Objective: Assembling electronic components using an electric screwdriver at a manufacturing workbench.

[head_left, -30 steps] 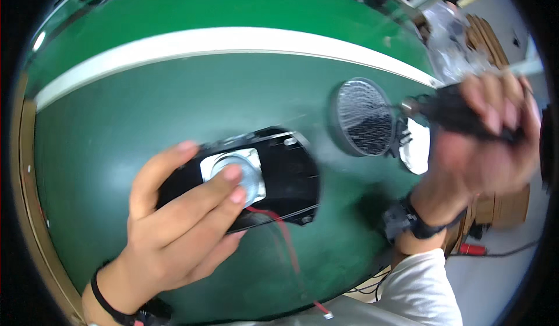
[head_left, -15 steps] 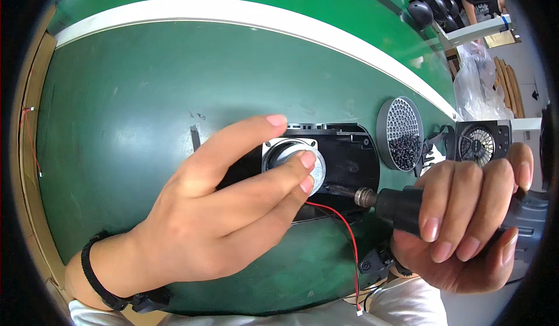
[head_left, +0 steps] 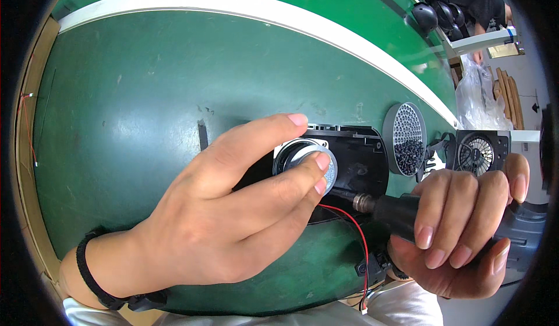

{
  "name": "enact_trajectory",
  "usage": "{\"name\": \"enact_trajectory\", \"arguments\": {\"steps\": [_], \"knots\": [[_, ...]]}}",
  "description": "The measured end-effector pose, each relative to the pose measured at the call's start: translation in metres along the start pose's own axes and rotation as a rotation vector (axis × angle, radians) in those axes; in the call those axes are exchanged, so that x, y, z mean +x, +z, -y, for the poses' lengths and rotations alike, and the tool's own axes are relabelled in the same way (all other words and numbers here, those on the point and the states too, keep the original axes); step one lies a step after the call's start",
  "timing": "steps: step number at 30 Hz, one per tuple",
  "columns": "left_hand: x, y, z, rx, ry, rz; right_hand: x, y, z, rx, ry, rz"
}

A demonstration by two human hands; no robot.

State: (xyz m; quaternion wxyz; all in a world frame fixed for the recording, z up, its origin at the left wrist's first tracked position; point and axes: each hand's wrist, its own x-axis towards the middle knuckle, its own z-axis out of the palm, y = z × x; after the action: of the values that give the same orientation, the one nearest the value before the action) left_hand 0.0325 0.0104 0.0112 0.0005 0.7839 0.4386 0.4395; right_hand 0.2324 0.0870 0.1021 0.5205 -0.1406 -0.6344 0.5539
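A round speaker with a silver back (head_left: 330,173) and a white square flange sits in a black plastic housing (head_left: 368,166). My left hand (head_left: 227,209) is closed on the speaker. Its middle fingers press on the silver back, while the index finger reaches out to the housing's far edge. My right hand (head_left: 463,227) wraps round a black electric screwdriver (head_left: 396,214) that points left into the housing. The screwdriver's tip is partly lost against the dark plastic. From beside the speaker, a red and black wire pair (head_left: 364,238) runs toward me to a white plug.
Right of the housing stands a round grey tray (head_left: 407,113) with small black screws. Beyond it are a square black fan (head_left: 482,154) and a clear plastic bag (head_left: 477,99). A person's arm shows at the top right. A cardboard edge (head_left: 29,169) bounds the left side.
The screwdriver has come slightly closer to the speaker. Housing, tray and left hand sit a little farther right in the picture. My grip on speaker and screwdriver stays the same.
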Motion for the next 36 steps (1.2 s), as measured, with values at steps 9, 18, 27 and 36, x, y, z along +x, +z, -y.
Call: {"name": "enact_trajectory", "arguments": {"steps": [9, 18, 27, 36], "knots": [[0.001, 0.002, -0.002, 0.018, -0.009, -0.007, -0.001, -0.001, 0.002, -0.028, 0.061, 0.015], [0.009, -0.01, -0.016, -0.081, -0.292, 0.115, -0.01, 0.015, -0.012, 0.013, 0.004, -0.013], [-0.001, -0.007, -0.009, -0.025, -0.121, 0.096, -0.007, 0.016, -0.015, 0.018, 0.016, 0.031], [0.005, -0.01, -0.01, -0.025, -0.096, 0.103, 0.0, 0.009, -0.009, -0.01, 0.117, 0.15]]}}
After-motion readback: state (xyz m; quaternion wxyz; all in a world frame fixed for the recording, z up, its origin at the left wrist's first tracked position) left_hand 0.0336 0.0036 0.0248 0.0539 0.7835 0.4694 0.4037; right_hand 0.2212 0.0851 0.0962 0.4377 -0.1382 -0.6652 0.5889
